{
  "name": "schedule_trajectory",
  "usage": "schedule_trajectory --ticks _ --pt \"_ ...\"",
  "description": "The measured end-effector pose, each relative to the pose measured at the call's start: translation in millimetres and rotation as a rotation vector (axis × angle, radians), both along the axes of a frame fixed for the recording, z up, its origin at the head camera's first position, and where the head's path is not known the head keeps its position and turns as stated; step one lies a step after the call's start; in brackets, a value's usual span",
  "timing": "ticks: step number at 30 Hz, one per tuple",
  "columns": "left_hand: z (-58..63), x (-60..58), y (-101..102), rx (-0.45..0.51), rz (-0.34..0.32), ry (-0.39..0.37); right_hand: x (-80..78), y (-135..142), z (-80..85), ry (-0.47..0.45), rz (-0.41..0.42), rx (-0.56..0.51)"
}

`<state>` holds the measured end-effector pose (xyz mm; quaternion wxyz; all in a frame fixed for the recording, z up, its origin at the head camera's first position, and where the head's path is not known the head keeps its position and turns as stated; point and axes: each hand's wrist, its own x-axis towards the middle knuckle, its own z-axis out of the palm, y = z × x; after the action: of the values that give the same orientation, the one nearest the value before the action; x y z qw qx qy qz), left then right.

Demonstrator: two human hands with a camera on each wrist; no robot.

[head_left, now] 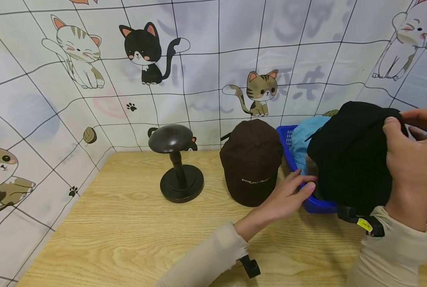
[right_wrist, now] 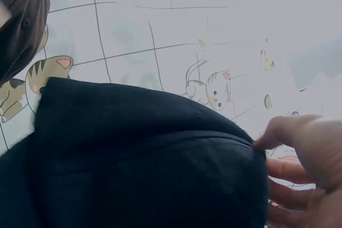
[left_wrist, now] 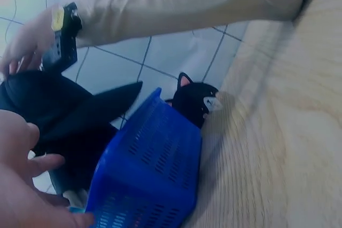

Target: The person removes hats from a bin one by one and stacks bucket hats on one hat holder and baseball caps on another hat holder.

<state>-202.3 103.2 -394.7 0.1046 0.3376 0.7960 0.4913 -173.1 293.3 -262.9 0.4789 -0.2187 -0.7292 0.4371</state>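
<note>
My right hand (head_left: 416,153) pinches a black cap (head_left: 357,155) by its edge between thumb and fingers, over the blue basket (head_left: 319,206). In the right wrist view the thumb and fingertips grip a seam of the cap (right_wrist: 144,169). My left hand (head_left: 281,198) reaches to the basket's near left rim with its fingers loosely extended; whether they touch the rim or the cap I cannot tell. Inside the basket lie a light blue cap (head_left: 308,133) and a greyish item (head_left: 311,167), both partly hidden by the black cap.
A brown cap (head_left: 253,157) sits on the wooden table (head_left: 127,223) left of the basket. Farther left stands a black mushroom-shaped stand (head_left: 177,169) on a round base. Cat-printed, grid-lined sheets (head_left: 199,71) wall the table's back and sides.
</note>
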Motion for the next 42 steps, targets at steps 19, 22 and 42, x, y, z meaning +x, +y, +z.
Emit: schedule_trajectory --ticks 19,22,42 --pt "6.9 0.1 2.8 0.601 -0.226 -0.57 5.0 0.4 0.5 -0.177 0.073 0.114" --pt "7.3 1.6 1.1 0.637 -0.228 -0.582 5.3 0.3 0.8 -0.176 0.076 0.107" --pt "6.1 -2.3 -3.5 0.695 -0.274 -0.576 5.5 10.0 3.9 -0.373 0.177 0.143"
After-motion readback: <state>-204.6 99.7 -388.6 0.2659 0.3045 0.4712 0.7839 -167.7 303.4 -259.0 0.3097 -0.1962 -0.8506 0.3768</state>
